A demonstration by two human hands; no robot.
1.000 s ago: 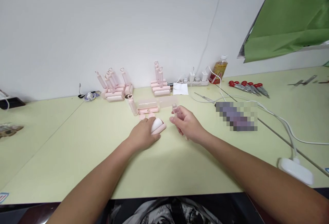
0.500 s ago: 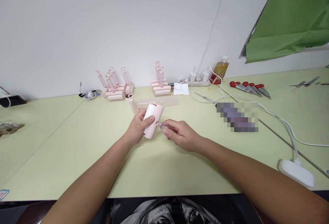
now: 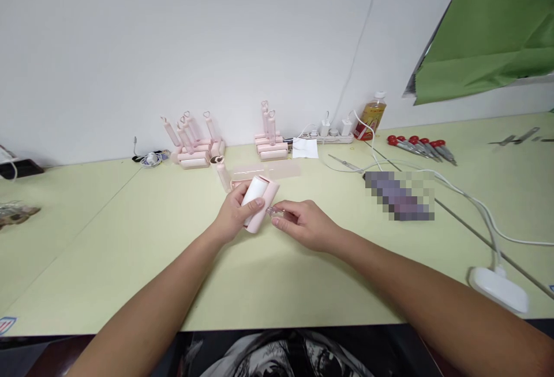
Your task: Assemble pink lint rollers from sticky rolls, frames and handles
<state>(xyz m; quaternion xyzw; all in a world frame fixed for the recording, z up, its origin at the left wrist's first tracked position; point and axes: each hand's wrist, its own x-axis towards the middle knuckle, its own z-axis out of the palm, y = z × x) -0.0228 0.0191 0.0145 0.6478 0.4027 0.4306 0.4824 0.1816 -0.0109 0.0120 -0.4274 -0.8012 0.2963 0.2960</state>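
My left hand (image 3: 234, 215) grips a pink lint-roller body with a white roll (image 3: 258, 196) in it, tilted up just above the pale green table (image 3: 130, 250). My right hand (image 3: 303, 224) pinches a small clear and pink handle piece (image 3: 274, 212), whose tip touches the roller's lower end. Just behind my hands lie a pink handle (image 3: 223, 174) and a clear pink cover (image 3: 268, 170).
Two groups of finished pink rollers (image 3: 194, 143) (image 3: 270, 134) stand by the wall. A power strip (image 3: 331, 134), an oil bottle (image 3: 370, 116), red-handled screwdrivers (image 3: 418, 147), a white cable and a white adapter (image 3: 497, 289) lie to the right. A green sheet (image 3: 489, 36) hangs at upper right.
My left hand lifted the roller body off the table and tilted it up. My right hand brought the small handle piece in against the roller's end.
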